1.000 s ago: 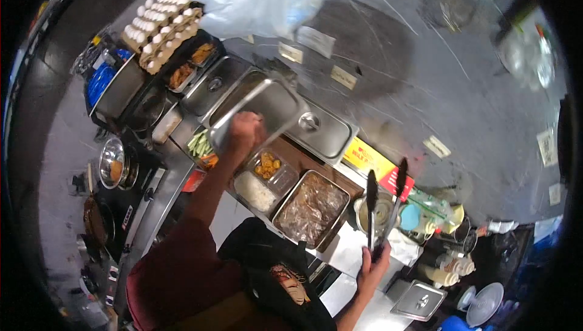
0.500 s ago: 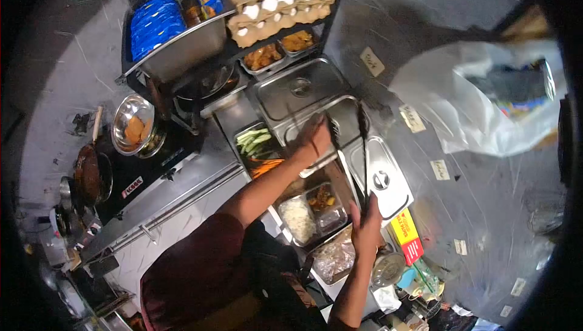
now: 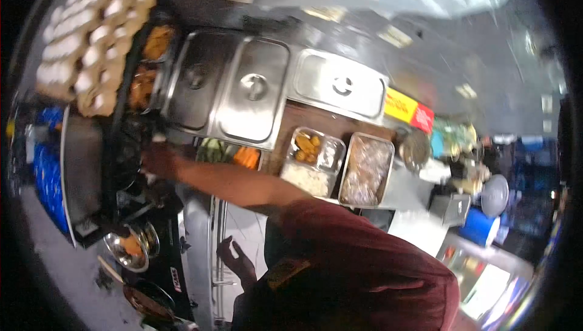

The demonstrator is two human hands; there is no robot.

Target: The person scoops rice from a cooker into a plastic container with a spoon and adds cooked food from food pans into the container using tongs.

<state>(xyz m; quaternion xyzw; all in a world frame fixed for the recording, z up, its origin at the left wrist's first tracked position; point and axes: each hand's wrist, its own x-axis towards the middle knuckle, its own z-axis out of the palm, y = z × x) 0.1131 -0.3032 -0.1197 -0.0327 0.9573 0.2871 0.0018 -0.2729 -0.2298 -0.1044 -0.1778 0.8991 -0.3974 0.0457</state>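
My right arm stretches across to the left. My right hand [image 3: 161,160], dark and blurred, is at the shadowed space beside the rack, next to the vegetable pan. Whether its fingers hold anything is not clear. Lower down, my left hand [image 3: 237,258] is held above the floor by the counter rail, fingers apart and holding nothing. Under my right forearm show cut green vegetables [image 3: 212,150] and orange strips [image 3: 246,157]. Beyond them lie steel pan lids [image 3: 254,103]. A divided container [image 3: 328,156] of white shreds and browned pieces sits to the right.
Stacked egg trays [image 3: 94,97] and a steel bin [image 3: 82,167] with blue packets [image 3: 47,179] stand left. A steel bowl [image 3: 130,249] and a frying pan [image 3: 149,303] are lower left. Right are a pan of bagged food [image 3: 366,170] and a yellow-red box [image 3: 410,110].
The view has swung round, so the eggs now lie left. My right hand has left the lids' side and reaches toward the rack. My left hand has come off the lid. The tongs no longer show.
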